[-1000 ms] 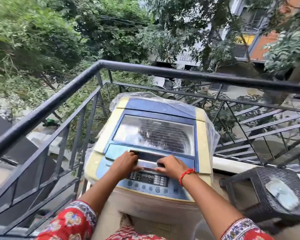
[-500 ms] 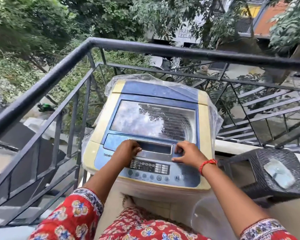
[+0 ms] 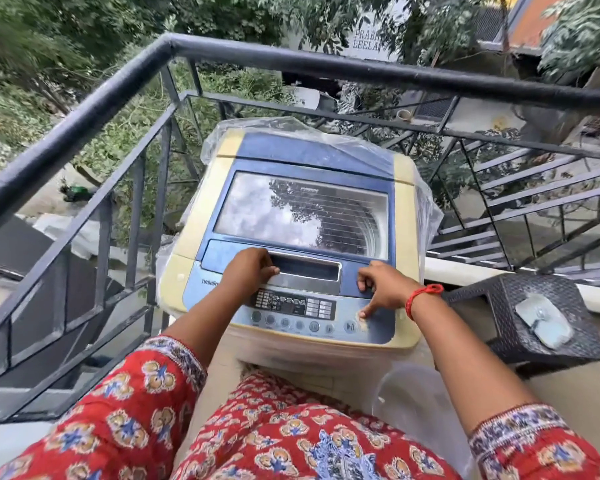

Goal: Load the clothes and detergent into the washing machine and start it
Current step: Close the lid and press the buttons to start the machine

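Observation:
A cream and blue top-loading washing machine (image 3: 404, 188) stands in the balcony corner with its glass lid (image 3: 302, 213) down. My left hand (image 3: 248, 270) rests curled on the left end of the lid's handle recess (image 3: 305, 270). My right hand (image 3: 383, 289) sits at the right end of the lid's front edge, with its thumb pressed on the control panel (image 3: 291, 310) beside the start/pause button (image 3: 350, 326). Neither hand holds anything. No clothes or detergent are in view.
A black metal railing (image 3: 291, 65) wraps round the machine on the left and behind. Clear plastic sheeting (image 3: 426, 202) hangs over the machine's back and right side. A dark wicker stool (image 3: 499, 323) with a small metal object (image 3: 542, 323) stands at the right.
My right hand has slid from the middle of the lid handle to its right end, and the thumb has come down on the panel. The left hand stays on the handle. The view has tilted down.

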Tool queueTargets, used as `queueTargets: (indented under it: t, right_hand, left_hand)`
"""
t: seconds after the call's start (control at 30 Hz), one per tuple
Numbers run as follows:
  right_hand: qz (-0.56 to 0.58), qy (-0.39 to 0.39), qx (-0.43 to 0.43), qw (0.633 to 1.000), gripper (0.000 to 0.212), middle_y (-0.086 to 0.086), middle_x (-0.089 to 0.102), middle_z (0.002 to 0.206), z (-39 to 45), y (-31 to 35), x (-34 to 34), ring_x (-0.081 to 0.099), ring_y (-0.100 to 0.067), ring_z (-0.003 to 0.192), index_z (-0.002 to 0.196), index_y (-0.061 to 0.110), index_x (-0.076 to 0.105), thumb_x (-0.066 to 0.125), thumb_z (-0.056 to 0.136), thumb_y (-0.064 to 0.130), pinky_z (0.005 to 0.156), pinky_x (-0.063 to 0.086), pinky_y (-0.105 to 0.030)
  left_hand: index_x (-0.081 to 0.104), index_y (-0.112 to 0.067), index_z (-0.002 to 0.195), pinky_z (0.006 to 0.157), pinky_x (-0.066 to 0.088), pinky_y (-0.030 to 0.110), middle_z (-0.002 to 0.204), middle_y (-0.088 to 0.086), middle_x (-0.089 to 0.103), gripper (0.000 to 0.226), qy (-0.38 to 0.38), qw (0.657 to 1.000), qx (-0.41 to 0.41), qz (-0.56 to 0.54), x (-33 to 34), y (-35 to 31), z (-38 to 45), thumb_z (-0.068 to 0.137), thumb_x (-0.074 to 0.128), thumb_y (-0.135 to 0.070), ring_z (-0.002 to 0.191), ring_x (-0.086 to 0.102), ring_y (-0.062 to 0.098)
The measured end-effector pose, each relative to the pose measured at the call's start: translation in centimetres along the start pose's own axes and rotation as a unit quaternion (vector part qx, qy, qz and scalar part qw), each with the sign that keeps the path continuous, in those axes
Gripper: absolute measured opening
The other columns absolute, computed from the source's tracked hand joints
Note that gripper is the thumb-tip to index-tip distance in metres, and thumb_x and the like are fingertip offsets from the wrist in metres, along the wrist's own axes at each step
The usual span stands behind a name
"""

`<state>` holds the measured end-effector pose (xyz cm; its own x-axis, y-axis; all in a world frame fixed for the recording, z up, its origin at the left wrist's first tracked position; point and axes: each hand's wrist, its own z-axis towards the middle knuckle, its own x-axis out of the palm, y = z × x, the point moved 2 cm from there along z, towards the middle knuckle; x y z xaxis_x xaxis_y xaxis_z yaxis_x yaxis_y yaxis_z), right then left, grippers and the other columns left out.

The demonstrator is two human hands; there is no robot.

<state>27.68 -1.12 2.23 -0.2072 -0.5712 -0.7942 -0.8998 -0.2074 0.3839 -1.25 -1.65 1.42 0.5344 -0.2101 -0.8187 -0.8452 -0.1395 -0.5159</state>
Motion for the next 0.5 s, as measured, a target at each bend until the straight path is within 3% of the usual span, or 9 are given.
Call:
queueTargets:
  t: [0.2,0.33,0.5]
  right_hand:
    - [0.017,-0.005,0.005,1.000,0.055,0.002,0.042,0.095,-0.43,-0.21,0.41,0.052,-0.018,0.079,0.083,0.021,0.053,0.096,0.048,0.025,0.078,0.051,-0.034]
    - [0.041,-0.031,0.028,0.998,0.055,0.005,0.040,0.092,-0.77,-0.11,0.65,0.049,-0.012,0.074,0.083,0.019,0.055,0.096,0.047,0.019,0.074,0.048,-0.027]
    - [0.039,-0.035,0.041,0.998,0.057,0.002,0.042,0.096,-0.96,0.41,0.63,0.054,-0.019,0.078,0.082,0.020,0.054,0.097,0.045,0.019,0.076,0.051,-0.033]
  left_hand:
    - [0.067,-0.010,0.086,0.069,0.046,0.035,0.085,0.010,0.069,0.023,0.000,1.000,-0.004,0.007,0.20,0.05,0.15,0.084,0.073,-0.032,0.083,0.062,0.028]
    - [0.066,-0.010,0.086,0.065,0.043,0.031,0.083,0.008,0.066,0.024,-0.003,1.000,-0.003,0.011,0.29,0.14,0.26,0.084,0.073,-0.034,0.080,0.060,0.027]
    - [0.066,-0.010,0.086,0.064,0.042,0.031,0.080,0.006,0.064,0.025,-0.003,1.000,0.000,0.016,0.26,0.07,0.17,0.084,0.073,-0.034,0.081,0.061,0.027]
